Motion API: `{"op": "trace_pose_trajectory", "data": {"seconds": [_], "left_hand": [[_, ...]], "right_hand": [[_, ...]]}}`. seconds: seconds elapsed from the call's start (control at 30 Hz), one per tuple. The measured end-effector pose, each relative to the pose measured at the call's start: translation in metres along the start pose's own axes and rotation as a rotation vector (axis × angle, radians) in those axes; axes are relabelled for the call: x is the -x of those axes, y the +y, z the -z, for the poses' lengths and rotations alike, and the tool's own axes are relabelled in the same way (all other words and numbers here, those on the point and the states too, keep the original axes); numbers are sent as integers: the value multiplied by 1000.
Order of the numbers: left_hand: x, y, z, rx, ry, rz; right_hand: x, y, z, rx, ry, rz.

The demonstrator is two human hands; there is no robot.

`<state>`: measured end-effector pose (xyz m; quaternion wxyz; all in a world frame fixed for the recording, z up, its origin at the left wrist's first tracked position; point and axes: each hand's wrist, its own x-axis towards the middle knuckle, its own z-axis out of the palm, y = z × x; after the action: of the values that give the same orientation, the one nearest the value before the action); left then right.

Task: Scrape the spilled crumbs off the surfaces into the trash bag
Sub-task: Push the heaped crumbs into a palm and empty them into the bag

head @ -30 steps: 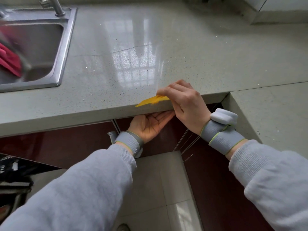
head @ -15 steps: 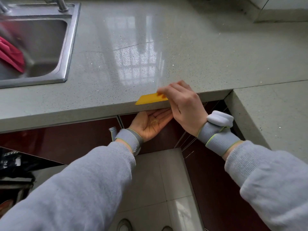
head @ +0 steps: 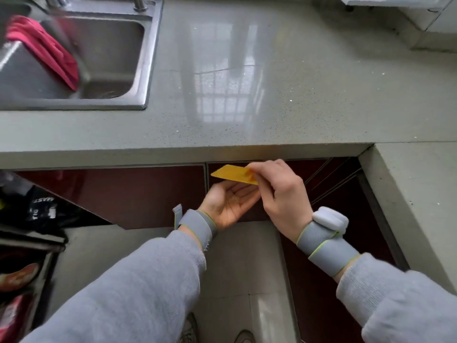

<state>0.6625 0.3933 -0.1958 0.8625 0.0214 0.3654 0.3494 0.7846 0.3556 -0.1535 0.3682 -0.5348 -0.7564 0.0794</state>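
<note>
My right hand (head: 282,194) pinches a flat yellow scraper (head: 232,174) by one end, just below the front edge of the grey countertop (head: 247,100). My left hand (head: 228,204) lies palm up and cupped under the scraper, in front of the dark red cabinet doors. A small heap of pale crumbs (head: 235,199) sits in that palm. A black trash bag (head: 44,214) shows at the left, below the counter.
A steel sink (head: 103,58) with a red cloth (head: 42,50) in it is set in the counter at the upper left. A second, lower grey counter (head: 415,194) runs down the right side. Light floor tiles (head: 237,263) and my shoes lie below.
The scraper has come off the counter edge and now hangs below it, over my left palm. Crumbs have landed in that palm. Both hands have drawn back from the counter.
</note>
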Motion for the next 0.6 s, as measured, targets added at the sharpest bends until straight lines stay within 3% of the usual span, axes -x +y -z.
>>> {"op": "trace_pose_trajectory", "data": {"seconds": [0.23, 0.4, 0.6], "left_hand": [[107, 8, 112, 267, 260, -241], [183, -2, 175, 472, 404, -409], [300, -61, 287, 731, 623, -640]], "right_hand": [[17, -108, -72, -269, -377, -143], [44, -179, -117, -415, -569, -137], [117, -280, -180, -514, -978, 13]]}}
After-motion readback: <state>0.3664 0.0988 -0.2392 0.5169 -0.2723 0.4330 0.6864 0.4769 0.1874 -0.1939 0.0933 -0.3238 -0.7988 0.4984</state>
